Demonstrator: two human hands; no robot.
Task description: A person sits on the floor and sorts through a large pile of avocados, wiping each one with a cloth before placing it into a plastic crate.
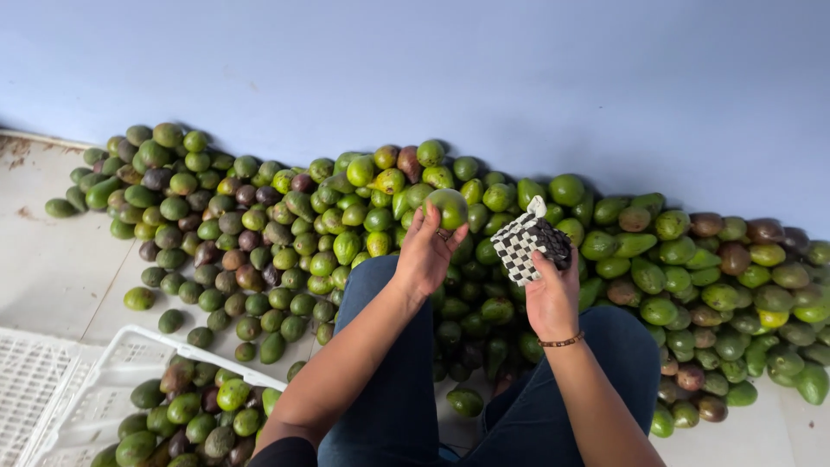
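On the floor by the blue wall (519,78), a person wipes avocados.
The left hand (425,251) pinches a green avocado (450,207) up high; the right hand (552,298) squeezes a checkered cloth (527,245). The white crate (112,363) is partly filled, and the big avocado pile (259,225) is left.

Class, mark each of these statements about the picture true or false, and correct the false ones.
1. The left hand holds a green avocado. True.
2. The right hand is empty. False: its grip is closed on a black-and-white checked cloth.
3. The pile of avocados lies on the floor against a blue wall. True.
4. The white crate at lower left holds no fruit. False: it has avocados in it.
5. Every avocado in the pile is bright green. False: some are dark brown or purplish.
6. A bracelet is on the right wrist. True.
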